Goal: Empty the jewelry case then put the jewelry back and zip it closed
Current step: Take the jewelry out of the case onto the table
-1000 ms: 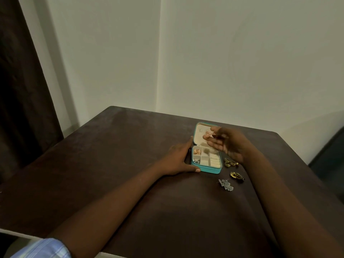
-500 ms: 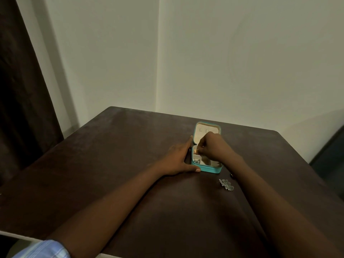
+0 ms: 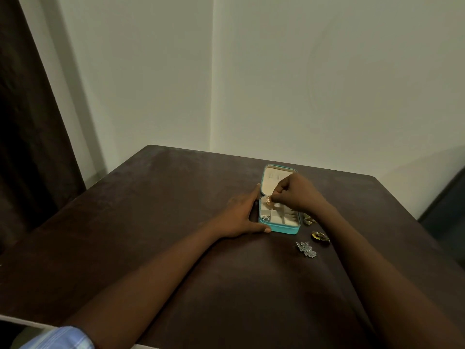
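A turquoise jewelry case (image 3: 279, 224) lies open on the bench (image 3: 156, 222); the left hand (image 3: 242, 214) braces its side, fingers straight, while the right hand (image 3: 293, 192) pinches a gold piece (image 3: 268, 199) over its far-left compartment (emptying, apparently). Next: lift clear toward the jewelry just right of the case.

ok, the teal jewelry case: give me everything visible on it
The small rectangular teal jewelry case lies open on the dark brown table, lid upright, lining cream. Its tray is split into small compartments; the near-left one holds a silvery piece. The left hand rests against its left side; the right hand pinches a small gold piece over the far-left compartment.
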